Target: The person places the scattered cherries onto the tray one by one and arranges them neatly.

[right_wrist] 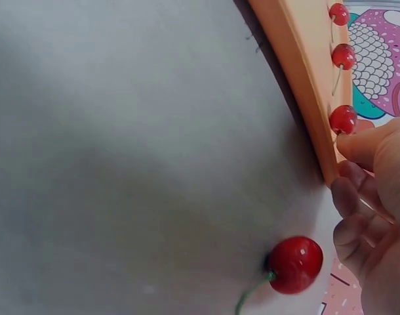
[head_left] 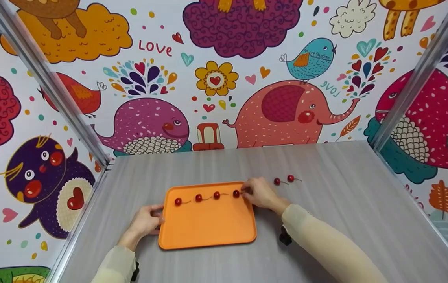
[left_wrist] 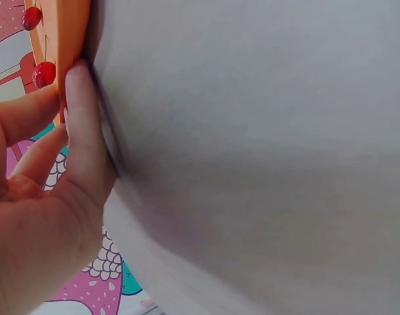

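An orange tray [head_left: 208, 224] lies on the table, with several red cherries in a row along its far side. My left hand [head_left: 145, 222] grips the tray's left rim, as the left wrist view also shows, with the thumb [left_wrist: 82, 125] against its side. At the far right corner my right hand [head_left: 263, 192] pinches the stem of the rightmost cherry [head_left: 236, 193], seen as the nearest tray cherry [right_wrist: 343, 119] in the right wrist view. Fingertips hide part of that stem. The cherry at the left end [head_left: 178, 201] has its stem pointing right.
Beyond the right hand, two more cherries lie on the grey table [head_left: 318, 220], one at left [head_left: 277, 181] and one at right [head_left: 290, 178]. Cartoon-printed walls [head_left: 216, 43] with metal corner posts [head_left: 416, 78] enclose the table's back and sides.
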Demonstrator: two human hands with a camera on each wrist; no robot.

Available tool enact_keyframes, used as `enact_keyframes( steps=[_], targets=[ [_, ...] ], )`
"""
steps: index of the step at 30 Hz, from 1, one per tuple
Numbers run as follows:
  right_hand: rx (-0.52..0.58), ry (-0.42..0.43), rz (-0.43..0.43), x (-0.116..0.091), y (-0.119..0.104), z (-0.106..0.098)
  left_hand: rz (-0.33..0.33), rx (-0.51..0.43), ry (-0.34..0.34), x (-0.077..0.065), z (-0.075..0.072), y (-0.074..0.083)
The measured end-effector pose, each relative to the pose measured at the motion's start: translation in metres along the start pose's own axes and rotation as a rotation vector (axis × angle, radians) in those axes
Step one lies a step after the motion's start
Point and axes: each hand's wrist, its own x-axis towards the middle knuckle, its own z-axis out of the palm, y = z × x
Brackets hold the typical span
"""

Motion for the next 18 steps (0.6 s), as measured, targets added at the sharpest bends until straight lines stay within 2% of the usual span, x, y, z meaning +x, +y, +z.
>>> enact_keyframes(
  steps=[8,15,18],
  targets=[
    [0.049,-0.009,0.068,-0.013,0.004,-0.016,0.003,0.0,0.0,0.001,0.0,0.0],
    [0.066,0.048,-0.008,-0.029,0.017,-0.03,-0.012,0.016,-0.004,0.001,0.0,0.001],
    [0.072,0.067,-0.011,-0.035,0.023,-0.035,-0.006,0.011,-0.003,0.0,0.0,0.001]
  ],
)
